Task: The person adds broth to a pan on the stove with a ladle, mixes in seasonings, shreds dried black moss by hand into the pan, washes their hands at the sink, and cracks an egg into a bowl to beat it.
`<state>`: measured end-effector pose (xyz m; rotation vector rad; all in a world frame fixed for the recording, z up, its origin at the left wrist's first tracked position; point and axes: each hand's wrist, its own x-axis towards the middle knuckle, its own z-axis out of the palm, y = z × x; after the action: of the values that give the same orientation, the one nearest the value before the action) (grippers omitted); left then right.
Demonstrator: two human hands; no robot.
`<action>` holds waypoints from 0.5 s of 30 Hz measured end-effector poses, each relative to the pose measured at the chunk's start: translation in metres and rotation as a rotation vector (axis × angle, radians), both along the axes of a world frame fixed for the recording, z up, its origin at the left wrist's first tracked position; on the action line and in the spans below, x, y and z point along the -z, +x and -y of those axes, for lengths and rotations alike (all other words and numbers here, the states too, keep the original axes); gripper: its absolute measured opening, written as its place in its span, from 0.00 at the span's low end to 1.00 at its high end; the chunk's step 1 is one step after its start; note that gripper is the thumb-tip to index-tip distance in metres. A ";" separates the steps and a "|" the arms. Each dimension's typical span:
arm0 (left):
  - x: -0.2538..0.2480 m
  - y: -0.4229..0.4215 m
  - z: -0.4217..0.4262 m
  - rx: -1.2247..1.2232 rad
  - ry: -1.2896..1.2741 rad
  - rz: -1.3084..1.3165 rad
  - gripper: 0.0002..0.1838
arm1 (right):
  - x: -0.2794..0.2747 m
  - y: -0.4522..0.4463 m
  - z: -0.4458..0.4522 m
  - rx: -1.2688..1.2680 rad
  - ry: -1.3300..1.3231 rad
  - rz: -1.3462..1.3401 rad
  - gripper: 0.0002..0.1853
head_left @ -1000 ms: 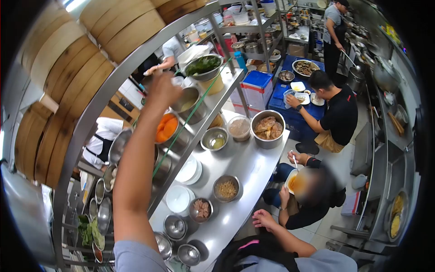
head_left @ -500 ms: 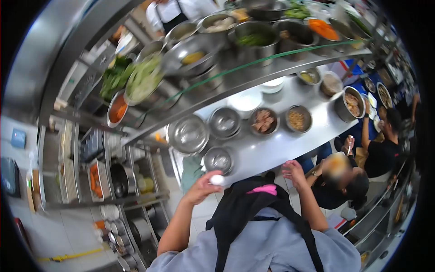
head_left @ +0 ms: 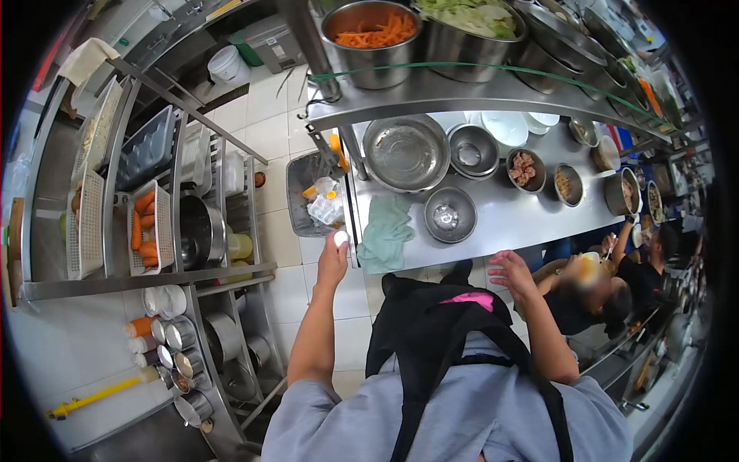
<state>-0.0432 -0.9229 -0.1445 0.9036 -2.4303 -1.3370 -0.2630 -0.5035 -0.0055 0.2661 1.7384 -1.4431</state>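
Observation:
My left hand is closed on a white egg, held at its fingertips; whether it is whole or only shell I cannot tell. It is off the left end of the steel table, close to the near edge of a grey waste bin. My right hand is at the table's front edge, fingers apart and bent, holding nothing. Between the hands, a green cloth lies on the table corner. Beside it stand a small steel bowl and a wide steel basin.
Bowls of meat pieces and tan chopped food stand farther right. A shelf overhead carries a pot of shredded carrot. A rack with a carrot basket is left. A person sits at right.
The view has turned left, bringing the bin into sight. My left hand has moved with the egg from beside the small bowl to the bin's near edge. My right hand stays open.

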 end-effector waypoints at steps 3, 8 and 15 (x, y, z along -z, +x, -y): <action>0.008 -0.006 0.008 0.059 -0.109 -0.108 0.22 | -0.009 0.013 0.015 -0.001 0.057 -0.027 0.08; -0.003 -0.007 0.019 0.018 -0.133 -0.229 0.22 | -0.016 0.024 0.031 0.022 0.066 -0.049 0.08; -0.005 -0.021 0.014 0.044 0.099 -0.246 0.22 | -0.020 0.024 0.076 -0.051 0.021 -0.155 0.11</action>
<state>-0.0646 -0.9366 -0.1390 0.6661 -2.2264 -1.4989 -0.2386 -0.5797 0.0147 0.1223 1.8711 -1.4413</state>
